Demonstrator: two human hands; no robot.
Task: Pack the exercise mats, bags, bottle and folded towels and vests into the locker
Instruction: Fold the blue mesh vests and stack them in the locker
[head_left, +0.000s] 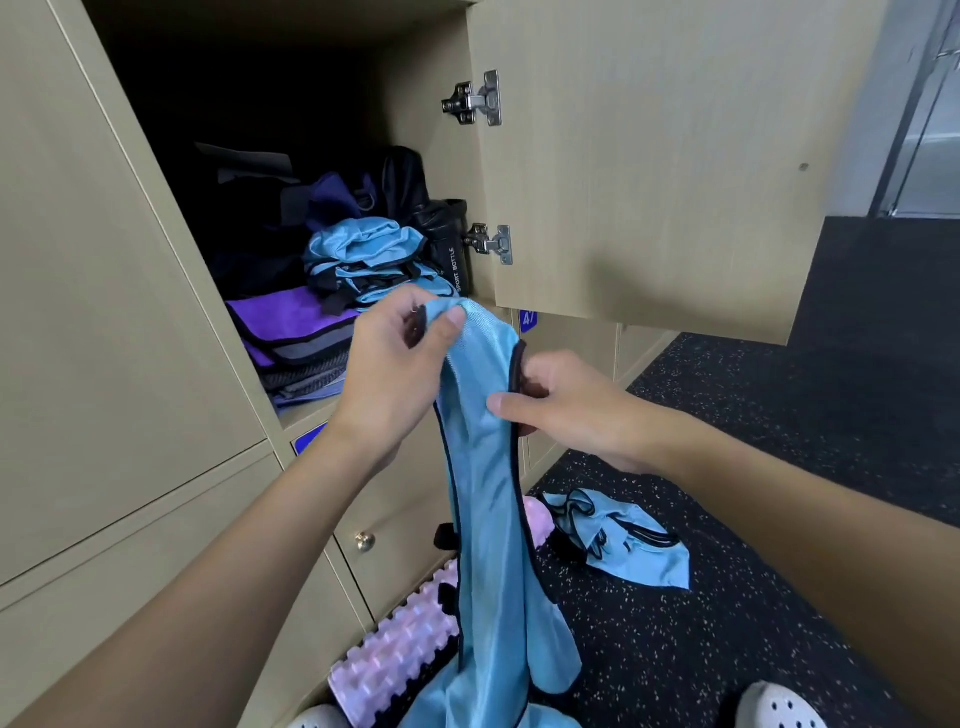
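Vest (488, 519), light blue with dark trim, hangs before the open locker (421, 104). Left hand (400, 364) pinches its top edge, fingers clamped on the cloth; right hand (571, 410) grips the trimmed side edge likewise. Inside lie folded vests (363, 254), purple towels (291, 322) and a black bottle (449, 249). On the floor (727, 519) lie another vest (623, 551) and a pink roller (395, 649).

I see locker shelf (296, 413) just beyond L hand (395, 369): purple towels (291, 317), blue vests (363, 254), black bottle (451, 244). Floor (753, 493) below R hand (576, 415): crumpled vest (628, 551), pink ridged roll (395, 654).
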